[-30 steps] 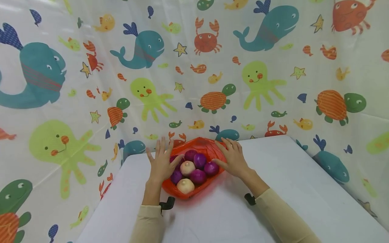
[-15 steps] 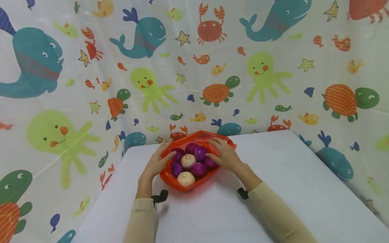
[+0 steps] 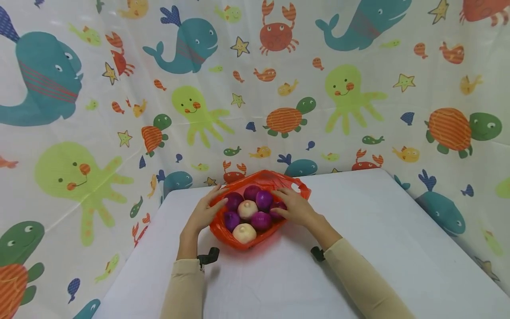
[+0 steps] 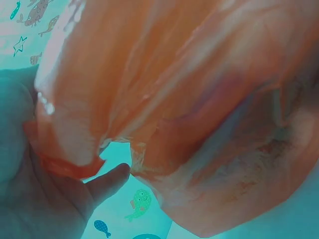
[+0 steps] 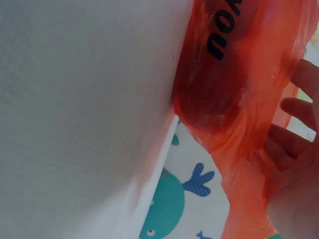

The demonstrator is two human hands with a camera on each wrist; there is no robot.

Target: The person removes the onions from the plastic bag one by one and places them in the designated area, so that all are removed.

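A red plastic bag (image 3: 237, 243) lies with its mouth spread wide on the white table. Inside it are several purple onions (image 3: 261, 220) and two pale onions (image 3: 244, 233). My left hand (image 3: 204, 213) is at the bag's left rim, thumb and fingers extended; in the left wrist view, thin plastic (image 4: 134, 69) covers part of its palm and the far fingers are hidden. My right hand (image 3: 296, 208) rests at the right rim with relaxed fingers reaching over it. In the right wrist view its fingertips touch the red film, close to a loose handle flap (image 5: 246, 199).
The white tabletop (image 3: 358, 221) extends around the bag, with its far edge just behind it. A curtain printed with sea animals (image 3: 239, 124) hangs at the back and sides. Both wrists carry a small black camera mount (image 3: 209, 256).
Both hands have come down from above the bag to its left and right rims. The bag's mouth looks slightly wider, and its right handle loop now shows. The head view has tilted downward.
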